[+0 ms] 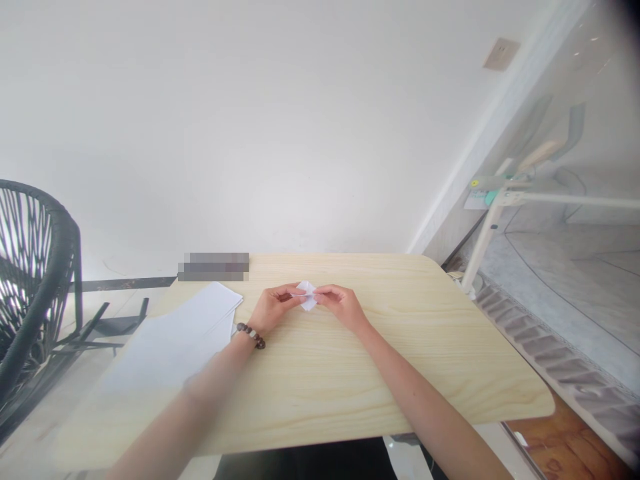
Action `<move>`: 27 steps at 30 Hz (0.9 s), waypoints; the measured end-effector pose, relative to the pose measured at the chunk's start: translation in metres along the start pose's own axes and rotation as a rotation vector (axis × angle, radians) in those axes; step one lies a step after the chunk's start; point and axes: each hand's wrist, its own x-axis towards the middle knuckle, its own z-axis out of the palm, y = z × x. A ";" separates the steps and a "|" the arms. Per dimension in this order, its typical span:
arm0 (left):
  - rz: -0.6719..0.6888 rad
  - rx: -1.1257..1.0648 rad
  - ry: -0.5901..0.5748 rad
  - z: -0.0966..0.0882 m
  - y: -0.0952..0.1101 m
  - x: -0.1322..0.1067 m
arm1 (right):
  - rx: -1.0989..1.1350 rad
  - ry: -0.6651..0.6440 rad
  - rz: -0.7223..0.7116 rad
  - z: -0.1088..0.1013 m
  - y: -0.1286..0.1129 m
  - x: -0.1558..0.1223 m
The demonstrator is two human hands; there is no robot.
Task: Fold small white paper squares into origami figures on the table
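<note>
A small folded piece of white paper (308, 303) is pinched between both hands over the middle of the wooden table (400, 360). My left hand (274, 307), with a dark beaded bracelet (251, 335) at the wrist, grips its left side between thumb and fingers. On the opposite side, my right hand (343, 305) closes thumb and fingertips on the paper. Fingertips cover part of the folds, so the exact shape is hard to make out. Loose white sheets (175, 333) lie to the left, partly behind my left forearm.
A blurred-out object (215, 267) sits at the table's back left corner. The white wall (300, 133) rises behind the table. A dark woven chair (65, 247) stands at the left. To the right are a white metal frame (487, 240) and a bed (575, 280).
</note>
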 end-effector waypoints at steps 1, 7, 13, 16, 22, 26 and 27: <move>-0.010 0.008 0.010 0.000 0.000 0.000 | 0.006 0.003 -0.006 0.000 -0.001 0.000; -0.066 0.048 0.057 -0.003 -0.010 0.001 | -0.005 0.002 -0.035 -0.001 -0.005 -0.001; -0.053 -0.065 0.024 -0.001 -0.009 0.001 | -0.050 0.025 -0.043 -0.002 -0.005 0.000; -0.054 -0.088 0.005 -0.001 -0.006 0.001 | -0.049 0.034 -0.029 -0.002 -0.002 0.000; -0.068 -0.082 0.028 -0.001 -0.005 -0.001 | 0.014 0.063 0.017 0.000 0.005 0.001; -0.072 -0.072 0.023 0.001 -0.004 -0.002 | 0.013 0.061 0.025 -0.001 0.004 0.001; -0.070 -0.071 0.024 0.002 -0.003 -0.002 | 0.005 0.059 0.020 -0.001 0.004 0.001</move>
